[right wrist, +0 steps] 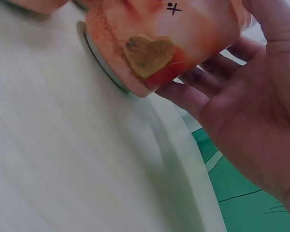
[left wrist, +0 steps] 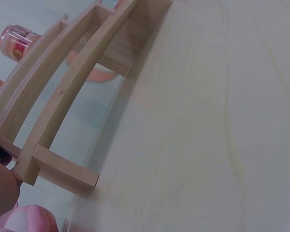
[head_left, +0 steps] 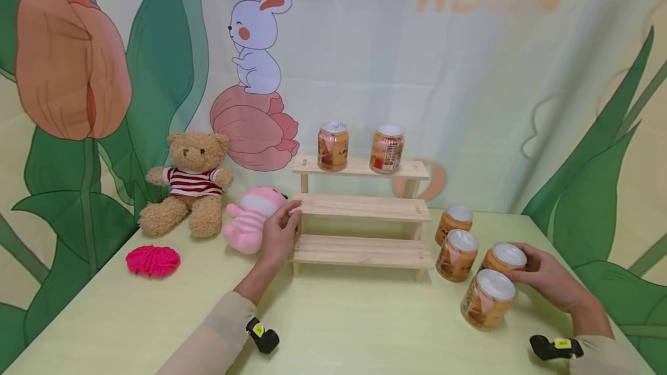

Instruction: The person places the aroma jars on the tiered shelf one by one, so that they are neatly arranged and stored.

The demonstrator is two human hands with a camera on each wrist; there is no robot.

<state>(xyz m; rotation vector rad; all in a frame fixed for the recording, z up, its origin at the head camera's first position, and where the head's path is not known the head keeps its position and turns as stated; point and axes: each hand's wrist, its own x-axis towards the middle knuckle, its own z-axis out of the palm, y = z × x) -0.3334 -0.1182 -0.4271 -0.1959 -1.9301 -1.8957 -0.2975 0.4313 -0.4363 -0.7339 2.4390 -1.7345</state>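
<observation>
A three-step wooden display shelf (head_left: 359, 207) stands mid-table. My left hand (head_left: 278, 233) grips its left end at the middle step, fingertips on the board's edge; at the left wrist view's edge the hand (left wrist: 2, 186) meets the wood. Two orange jars with pale lids, one on the left (head_left: 333, 148) and one on the right (head_left: 387, 150), stand on the top step. To the right of the shelf, my right hand (head_left: 549, 279) holds a similar jar (head_left: 504, 256), thumb on the near side and fingers around the far side. Its heart-marked label (right wrist: 154, 53) faces the right wrist camera.
Three more jars stand by the held one: back (head_left: 454, 224), middle (head_left: 457, 256) and front (head_left: 487, 302). Left of the shelf are a pink plush toy (head_left: 250, 224), a teddy bear (head_left: 193, 184) and a pink yarn bundle (head_left: 153, 261). A printed curtain (head_left: 469, 74) hangs behind.
</observation>
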